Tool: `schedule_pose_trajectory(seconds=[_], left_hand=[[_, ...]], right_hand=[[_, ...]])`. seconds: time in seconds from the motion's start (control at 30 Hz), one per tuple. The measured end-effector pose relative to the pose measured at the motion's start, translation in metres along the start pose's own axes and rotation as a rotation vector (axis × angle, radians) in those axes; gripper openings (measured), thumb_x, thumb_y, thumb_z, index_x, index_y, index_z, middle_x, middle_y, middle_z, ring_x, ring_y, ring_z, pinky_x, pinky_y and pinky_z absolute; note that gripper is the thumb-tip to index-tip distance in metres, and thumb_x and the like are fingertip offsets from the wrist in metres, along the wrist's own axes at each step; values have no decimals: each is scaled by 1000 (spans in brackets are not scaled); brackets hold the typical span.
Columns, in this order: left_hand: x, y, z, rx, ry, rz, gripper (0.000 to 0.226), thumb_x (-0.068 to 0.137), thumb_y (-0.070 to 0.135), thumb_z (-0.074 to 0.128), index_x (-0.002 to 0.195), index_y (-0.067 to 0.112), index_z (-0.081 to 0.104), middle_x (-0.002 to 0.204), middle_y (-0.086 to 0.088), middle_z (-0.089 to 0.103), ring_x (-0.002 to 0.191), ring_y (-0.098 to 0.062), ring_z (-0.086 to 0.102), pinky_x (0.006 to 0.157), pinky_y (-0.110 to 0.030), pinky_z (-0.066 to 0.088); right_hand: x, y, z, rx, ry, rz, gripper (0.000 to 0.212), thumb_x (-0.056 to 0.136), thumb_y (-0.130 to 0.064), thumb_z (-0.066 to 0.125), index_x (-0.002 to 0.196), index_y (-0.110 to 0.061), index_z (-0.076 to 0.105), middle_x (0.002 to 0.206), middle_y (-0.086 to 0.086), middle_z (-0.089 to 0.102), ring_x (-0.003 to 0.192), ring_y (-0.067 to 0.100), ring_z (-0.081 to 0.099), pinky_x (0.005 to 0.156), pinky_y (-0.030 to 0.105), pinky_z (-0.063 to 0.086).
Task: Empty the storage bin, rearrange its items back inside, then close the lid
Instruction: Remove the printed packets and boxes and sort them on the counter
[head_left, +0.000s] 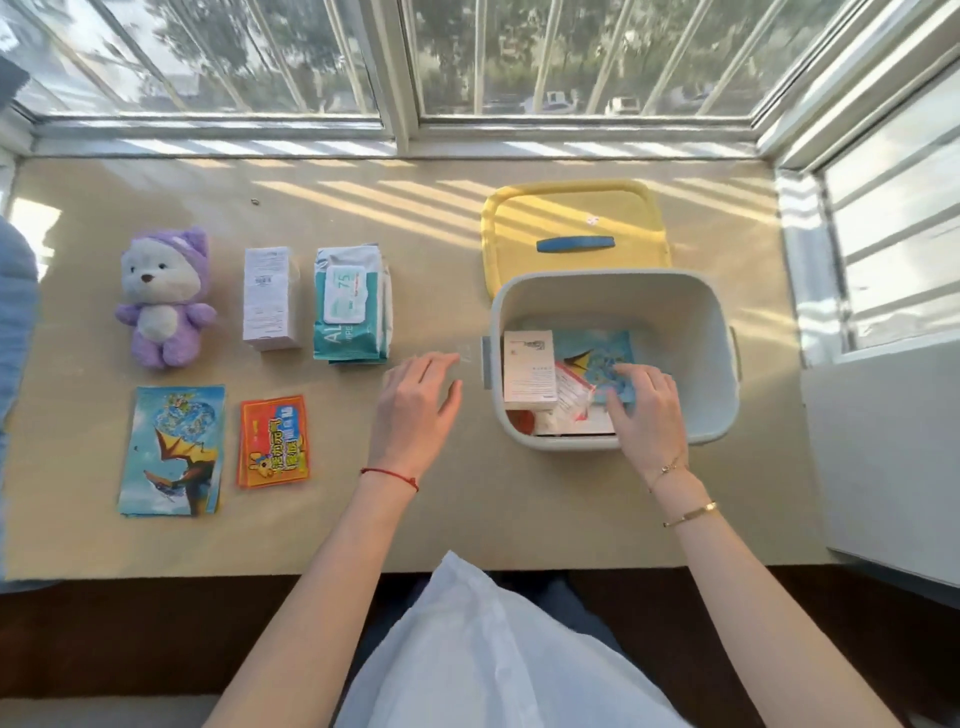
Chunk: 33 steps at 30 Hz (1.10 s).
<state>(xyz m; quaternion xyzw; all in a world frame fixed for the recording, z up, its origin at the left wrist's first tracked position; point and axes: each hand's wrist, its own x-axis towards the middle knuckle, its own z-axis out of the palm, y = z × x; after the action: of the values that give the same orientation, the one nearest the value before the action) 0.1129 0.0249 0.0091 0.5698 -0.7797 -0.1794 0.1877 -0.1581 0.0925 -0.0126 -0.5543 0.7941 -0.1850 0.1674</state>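
Five items lay in rows at nine o'clock on the bench (467, 509), apparently set out while emptying. At three o'clock sat the storage bin (696, 322), its yellow lid (571, 218) off behind it. The right hand (644, 410) reached inside, fingers pinching a blue packet (602, 353). The left hand (415, 405) hovered spread beside the bin.

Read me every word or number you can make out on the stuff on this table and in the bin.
"75": on the flap of the wipes pack.
"AL": large letters on the wipes pack's near end; the rest is cut off.
Orange packet: big Chinese characters, too blurred to read.
White box: barcode and fine print, too small.
Box in the bin: fine print, too small.
Blue packets: pictures only, no legible text.
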Motion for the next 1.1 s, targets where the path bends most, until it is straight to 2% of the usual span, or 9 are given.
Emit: schedule_pose_trajectory(seconds=[0.2, 0.33, 0.47, 0.57, 0.67, 0.8, 0.97, 1.03, 1.1], left_hand=[[24, 65, 64, -19, -5, -34, 33, 85, 26, 49, 110, 13, 66, 101, -5, 68, 93, -26, 64, 80, -36, 52], [31, 79, 102, -37, -41, -116, 29, 85, 16, 61, 113, 13, 64, 107, -5, 67, 97, -26, 63, 82, -38, 52], [36, 83, 126, 17, -110, -95, 30, 88, 16, 60, 118, 13, 61, 114, -4, 65, 104, -24, 60, 90, -37, 48], [37, 81, 139, 52, -147, -91, 30, 90, 18, 58, 120, 14, 60, 115, -3, 64, 104, -22, 58, 88, -37, 49], [39, 79, 150, 98, -179, -92, 30, 91, 21, 57, 120, 16, 59, 115, -2, 64, 104, -22, 59, 90, -37, 46], [38, 81, 154, 108, -193, -118, 30, 92, 23, 56, 121, 16, 59, 116, -2, 63, 104, -21, 58, 89, -36, 45], [36, 92, 147, 91, -178, -126, 28, 92, 25, 56, 118, 16, 60, 112, -2, 64, 101, -20, 60, 83, -34, 47], [34, 102, 145, 69, -188, -165, 23, 93, 29, 55, 112, 18, 62, 104, 0, 65, 91, -17, 61, 75, -31, 48], [33, 115, 144, 31, -217, -252, 22, 93, 37, 53, 100, 19, 64, 89, 2, 66, 78, -16, 61, 65, -30, 49]], right_hand=[[50, 75, -7, 32, -161, 157, 34, 91, -20, 59, 122, -7, 55, 120, 12, 56, 115, 29, 51, 100, 33, 37], [78, 97, 9, 41, -321, 271, 44, 93, -25, 56, 131, -5, 45, 130, 14, 51, 121, 29, 48, 101, 35, 38], [95, 113, 31, 87, -432, 406, 51, 93, -25, 57, 136, -3, 39, 131, 20, 51, 114, 34, 54, 93, 38, 47], [101, 120, 46, 145, -463, 516, 53, 92, -26, 58, 135, -2, 39, 124, 21, 56, 105, 33, 60, 82, 36, 52], [106, 124, 56, 182, -462, 605, 48, 90, -24, 62, 127, 0, 45, 118, 18, 59, 103, 32, 61, 75, 32, 49], [109, 122, 56, 371, -433, 733, 34, 88, -17, 65, 117, -3, 55, 117, 15, 62, 101, 27, 63, 77, 31, 52], [100, 107, 27, 475, -270, 552, 16, 90, -12, 60, 106, -11, 57, 100, 2, 62, 83, 13, 59, 53, 12, 42], [93, 100, 12, 514, -173, 497, 13, 90, -11, 60, 102, -14, 57, 98, 0, 62, 80, 8, 59, 53, 9, 44], [83, 94, 0, 565, -79, 478, 13, 89, -10, 60, 100, -15, 57, 98, 0, 63, 83, 7, 60, 60, 17, 52]])
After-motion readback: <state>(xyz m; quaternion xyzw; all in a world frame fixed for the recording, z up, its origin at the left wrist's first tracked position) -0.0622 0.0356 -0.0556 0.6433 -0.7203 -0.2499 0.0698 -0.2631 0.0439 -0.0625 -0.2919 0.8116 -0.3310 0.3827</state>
